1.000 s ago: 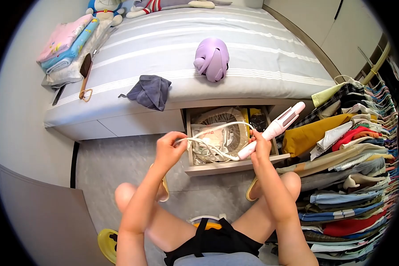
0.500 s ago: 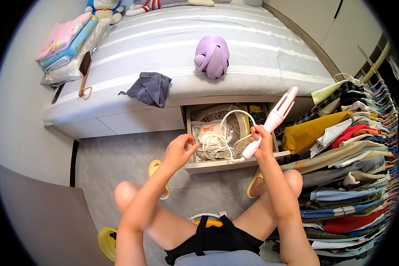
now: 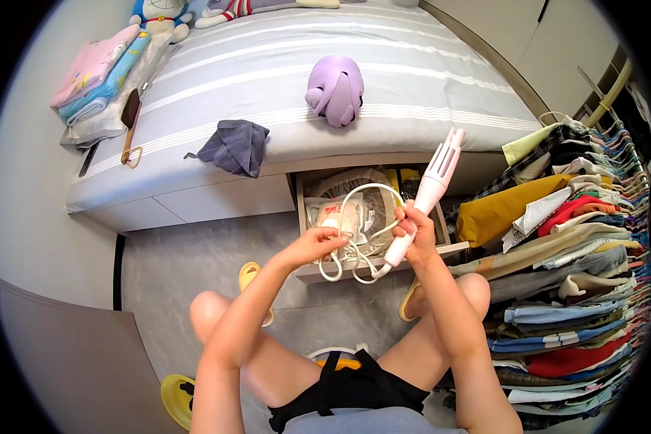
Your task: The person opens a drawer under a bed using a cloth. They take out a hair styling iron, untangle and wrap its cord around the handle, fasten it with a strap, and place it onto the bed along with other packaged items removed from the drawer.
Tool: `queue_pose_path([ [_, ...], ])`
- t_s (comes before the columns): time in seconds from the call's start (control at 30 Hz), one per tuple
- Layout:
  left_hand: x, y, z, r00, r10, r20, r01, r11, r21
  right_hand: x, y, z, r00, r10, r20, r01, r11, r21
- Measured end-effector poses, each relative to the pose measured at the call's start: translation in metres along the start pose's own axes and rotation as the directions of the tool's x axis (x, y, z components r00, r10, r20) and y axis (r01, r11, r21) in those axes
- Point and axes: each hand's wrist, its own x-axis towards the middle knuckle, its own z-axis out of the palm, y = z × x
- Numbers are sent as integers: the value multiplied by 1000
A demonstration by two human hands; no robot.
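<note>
My right hand (image 3: 418, 233) is wrapped round the handle of a pale pink hair curler (image 3: 432, 182), whose slotted barrel points up and away to the right. From the handle's lower end a white cord (image 3: 367, 186) runs in loops over the open drawer (image 3: 447, 250). My left hand (image 3: 312, 246) pinches part of that looped cord at the drawer's left side, fingertips closed together. Beneath the cord, inside the drawer, lies a clear plastic package (image 3: 338, 213) with red print, among other wrapped items partly hidden by the loops.
Behind the drawer is a bed (image 3: 267, 79) with a purple rounded object (image 3: 335, 92), a dark grey cloth pouch (image 3: 235, 148), a wooden-handled brush (image 3: 131, 119) and folded bedding (image 3: 98, 72). Hanging clothes (image 3: 564, 289) crowd the right side. A yellow slipper (image 3: 249, 275) is on the floor.
My left hand has moved right to the cord and closed on it. The cord loops have been lifted and drawn toward me. The curler has shifted slightly left.
</note>
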Motion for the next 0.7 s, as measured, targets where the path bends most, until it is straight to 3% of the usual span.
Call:
queue_pose_path([
  [0.03,2,-2,1,1000,-11,17,11,1000,12,-1,1,2,999,30,12,-30,1000,5],
  [0.07,4,-4,1,960,235,-152,-190,946,263,-2,2,2,999,37,16,-37,999,-24],
  [0.1,3,4,5,836,493,-243,-315,793,522,-2,5,3,999,3,-35,-7,992,-123],
  [0.13,2,11,8,644,725,-244,-348,562,750,-1,9,4,996,-37,-82,18,975,-222],
  [0.17,0,19,10,414,897,-154,-284,288,915,-1,10,4,989,-83,-125,39,947,-320],
  [0.2,-9,38,13,416,902,-116,-295,254,921,-1,11,5,982,-133,-134,67,909,-412],
  [0.3,-12,29,22,748,632,-202,-387,663,641,-5,9,10,975,-163,-149,29,764,-644],
  [0.33,-12,24,23,789,572,-224,-398,753,524,-5,11,7,979,-168,-117,46,736,-675],
  [0.4,-9,18,28,887,349,-303,-345,936,68,-7,16,8,992,-79,-96,-8,731,-682],
  [0.43,-9,16,29,927,227,-299,-287,943,-172,-8,19,11,996,-31,-84,-35,728,-685],
  [0.47,-11,17,20,948,214,-234,-247,961,-122,-11,21,15,997,-3,-73,-46,748,-662],
  [0.6,-8,9,16,964,224,-146,-265,868,-419,-12,17,25,967,235,-94,-244,763,-599],
  [0.7,-4,6,19,933,243,-266,-329,875,-354,-5,35,11,980,176,-91,-193,733,-652],
])
